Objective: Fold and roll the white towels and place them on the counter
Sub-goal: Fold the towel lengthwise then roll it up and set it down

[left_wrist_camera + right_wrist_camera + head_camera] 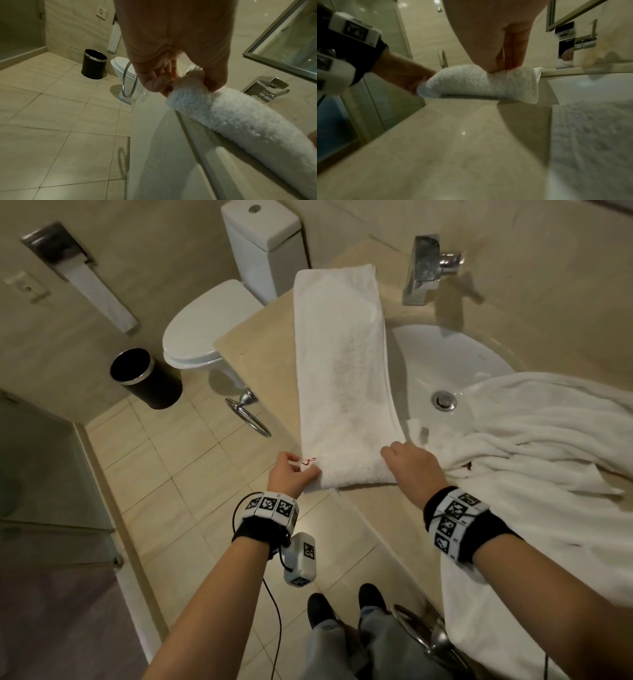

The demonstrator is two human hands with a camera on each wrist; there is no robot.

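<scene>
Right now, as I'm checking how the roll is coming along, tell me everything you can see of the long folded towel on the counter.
The folded towel is white, fluffy terry, a long narrow strip lying flat on the beige counter. Its near end is rolled up at the counter's edge. The left hand grips the roll's left end; the right hand presses on its right end.

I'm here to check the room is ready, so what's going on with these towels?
A person is rolling a white towel on the counter. Folded into a long strip, it lies flat left of the sink, its near end turned up into the start of a roll. The left hand pinches the roll's left end; the right hand presses on its right end. A second towel lies crumpled over the sink's right side.
</scene>
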